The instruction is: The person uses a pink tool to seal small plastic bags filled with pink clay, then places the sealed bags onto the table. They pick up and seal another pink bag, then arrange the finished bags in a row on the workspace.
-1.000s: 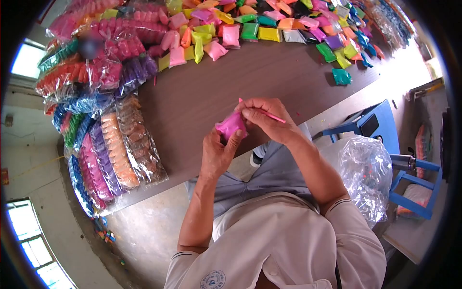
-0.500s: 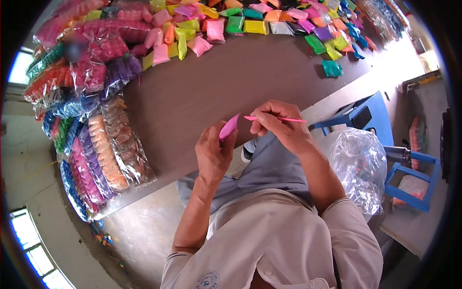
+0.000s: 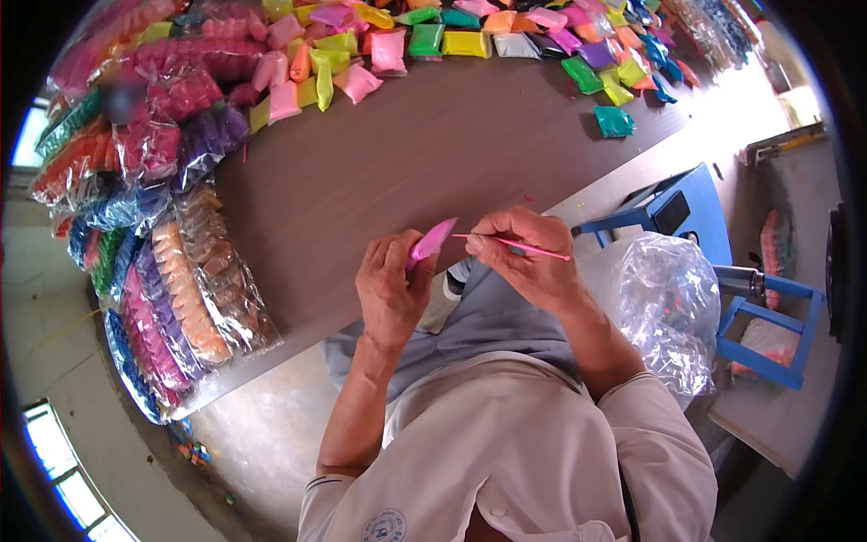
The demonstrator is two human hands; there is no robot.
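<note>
My left hand point(image 3: 394, 287) is closed on a small pink-purple packet point(image 3: 432, 244), whose pointed end sticks up past the fingers. To its right, my right hand point(image 3: 526, 255) pinches a thin pink stick-like tool point(image 3: 533, 248) between thumb and fingers. The tool's tip points left, close beside the packet's upper end. Both hands are raised over my lap by the near edge of the brown table point(image 3: 361, 163).
Many small colourful packets point(image 3: 467, 43) lie along the table's far side, with a teal packet point(image 3: 614, 122) apart at right. Clear bags of packets point(image 3: 190, 289) pile up on the left. At right are a crumpled clear plastic bag point(image 3: 668, 307) and a blue metal frame point(image 3: 768, 348).
My right hand has turned slightly, so the pink tool now slopes down to the right. Its tip and the packet are nearer each other. The whole view has shifted a little.
</note>
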